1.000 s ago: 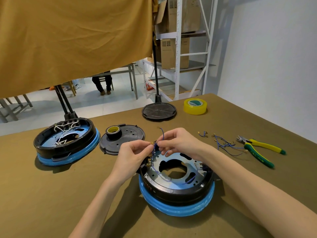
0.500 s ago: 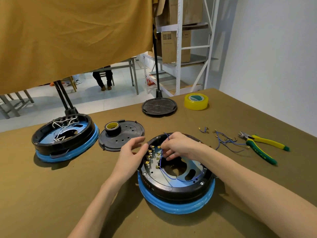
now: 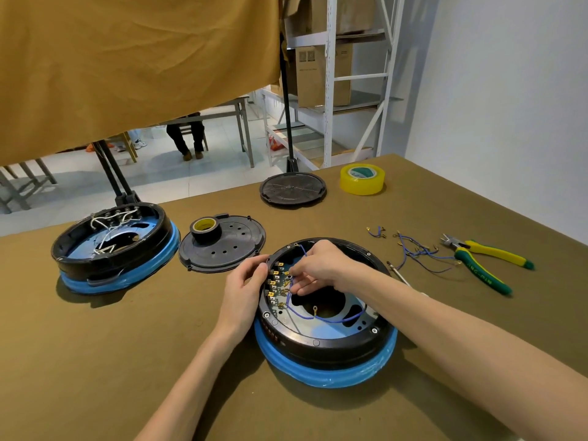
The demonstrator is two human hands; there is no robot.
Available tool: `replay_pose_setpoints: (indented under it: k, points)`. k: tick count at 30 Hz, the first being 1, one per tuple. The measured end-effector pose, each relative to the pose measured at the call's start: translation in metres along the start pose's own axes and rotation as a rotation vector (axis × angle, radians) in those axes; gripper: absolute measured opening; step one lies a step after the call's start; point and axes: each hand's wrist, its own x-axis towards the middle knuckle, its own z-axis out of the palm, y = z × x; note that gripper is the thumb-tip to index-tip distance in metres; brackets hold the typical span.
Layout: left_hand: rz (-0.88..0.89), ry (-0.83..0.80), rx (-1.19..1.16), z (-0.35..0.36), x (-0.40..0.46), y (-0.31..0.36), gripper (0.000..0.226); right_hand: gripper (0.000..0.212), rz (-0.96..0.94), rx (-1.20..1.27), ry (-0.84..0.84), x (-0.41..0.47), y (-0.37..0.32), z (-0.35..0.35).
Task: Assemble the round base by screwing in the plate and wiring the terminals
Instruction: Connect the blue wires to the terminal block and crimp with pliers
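The round base, black on a blue ring, sits on the bench at near centre, open side up, with a metal plate lying inside it and a row of brass terminals along its left inner wall. The right hand reaches in from the right with fingers curled, pinching the end of a blue wire at the terminals; the left hand holds the base's left rim, thumb and fingertips curled at the terminal row. The likeliest slip is the small lug missing its tab or seating on the neighbouring one, since the tabs stand close together and the fingers hide much of them. The wire loops loose across the plate with a ring lug hanging over the centre opening, so a tug could drag it or pull a seated end free. If the left hand eases off, the base could shift on the cloth. As for what holds what: this base carries the plate and blue wire; a second base at far left holds white wires; a black cover between them carries a roll of dark tape. Spare blue wires and pliers lie loose at right, yellow tape beyond.
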Motion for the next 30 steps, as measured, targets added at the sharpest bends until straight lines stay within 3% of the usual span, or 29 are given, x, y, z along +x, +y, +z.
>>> replay_pose_setpoints:
  k: [24,30]
  points:
    - [0.020,0.010,-0.024,0.002,-0.002,-0.001,0.023,0.021,0.081,0.070,-0.047,0.003,-0.007,0.001]
    - [-0.029,0.048,0.094,-0.003,-0.001,0.002,0.026,0.012,0.104,-0.010,-0.018,0.006,-0.012,0.002]
